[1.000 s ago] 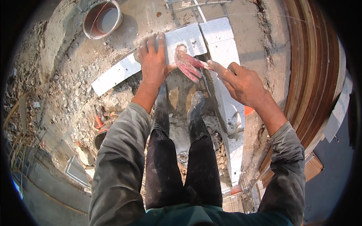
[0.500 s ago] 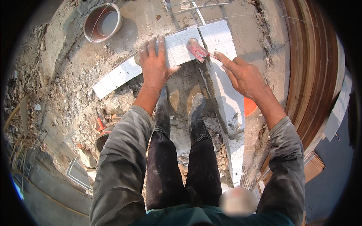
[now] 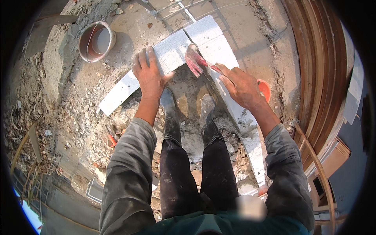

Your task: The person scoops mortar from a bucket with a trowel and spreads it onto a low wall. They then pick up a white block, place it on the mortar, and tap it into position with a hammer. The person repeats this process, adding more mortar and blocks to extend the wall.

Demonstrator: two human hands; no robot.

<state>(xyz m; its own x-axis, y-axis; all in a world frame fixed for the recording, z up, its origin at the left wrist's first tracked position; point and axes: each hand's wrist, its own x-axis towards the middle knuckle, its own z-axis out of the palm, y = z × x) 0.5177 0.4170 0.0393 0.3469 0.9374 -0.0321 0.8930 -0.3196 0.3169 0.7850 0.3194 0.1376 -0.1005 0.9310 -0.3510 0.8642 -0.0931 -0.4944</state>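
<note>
My left hand (image 3: 149,76) lies on the row of white blocks (image 3: 171,51) with its fingers stretched over the top and the thumb out to the side. My right hand (image 3: 243,89) is closed round the handle of a claw hammer (image 3: 193,60). The worn red head is over the inner corner where that row meets a second row (image 3: 225,53) running towards me. I cannot tell whether the head touches the blocks. A dark seam parts the two rows near the hammer.
A bucket (image 3: 83,47) with greyish contents stands at the far left. Beside the right-hand row sits an orange container (image 3: 265,91). Long brown boards (image 3: 319,74) line the right side. Rubble (image 3: 74,121) covers the left ground, with an orange-handled tool (image 3: 112,141). My boots stand between the rows.
My view has shifted. The hammer head has moved from the left row's top, left of the seam, to the inner corner. My left hand stays on the blocks.
</note>
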